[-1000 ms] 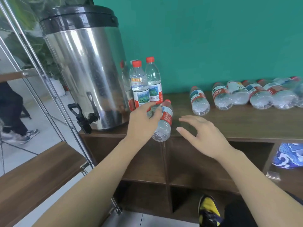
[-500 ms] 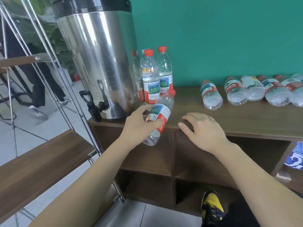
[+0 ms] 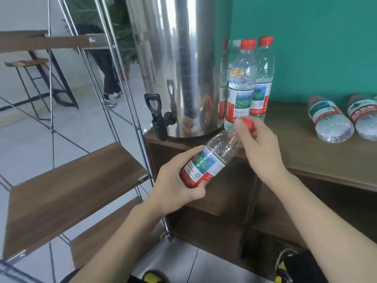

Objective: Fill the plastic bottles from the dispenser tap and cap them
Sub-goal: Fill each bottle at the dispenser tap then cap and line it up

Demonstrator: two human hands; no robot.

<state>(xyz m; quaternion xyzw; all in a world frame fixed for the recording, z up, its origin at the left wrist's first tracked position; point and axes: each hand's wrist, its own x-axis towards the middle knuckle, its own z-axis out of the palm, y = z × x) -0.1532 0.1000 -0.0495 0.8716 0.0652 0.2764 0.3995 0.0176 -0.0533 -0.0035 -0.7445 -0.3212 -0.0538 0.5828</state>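
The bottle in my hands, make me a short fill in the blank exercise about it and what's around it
1. The left hand grips the tilted bottle around its ____.
2. The right hand pinches the bottle's ____ cap.
3. The black tap sticks out from the ____ dispenser.
4. The capped bottles at the right of the countertop are ____.

Missing words: label; red; steel; lying down

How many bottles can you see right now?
5: one held in both hands, two upright beside the dispenser, two lying at right. More may be hidden behind or off-frame.
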